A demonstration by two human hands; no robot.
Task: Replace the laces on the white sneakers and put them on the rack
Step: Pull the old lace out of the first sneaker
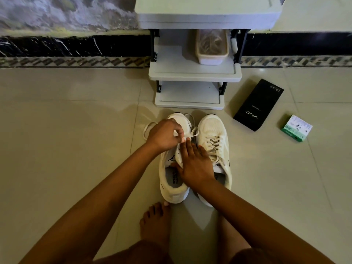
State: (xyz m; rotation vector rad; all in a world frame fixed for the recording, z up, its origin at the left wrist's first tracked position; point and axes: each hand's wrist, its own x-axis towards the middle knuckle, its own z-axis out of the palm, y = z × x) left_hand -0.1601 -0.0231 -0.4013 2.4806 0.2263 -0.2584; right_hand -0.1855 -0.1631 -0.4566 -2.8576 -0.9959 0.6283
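Observation:
Two white sneakers stand side by side on the floor, toes toward the rack. The right sneaker (214,138) is fully laced. On the left sneaker (172,180) a white lace (150,126) loops loose around the toe. My left hand (164,135) pinches that lace above the sneaker's eyelets. My right hand (194,162) rests flat on the left sneaker's tongue with fingers straight, its thumb at the collar. The white rack (192,73) stands just beyond the sneakers, with its lowest shelf bare.
A clear tub of laces (211,46) sits on the rack's middle shelf. A black phone box (258,105) and a small green-and-white box (296,128) lie on the tiles to the right. My bare foot (155,223) is just behind the sneakers.

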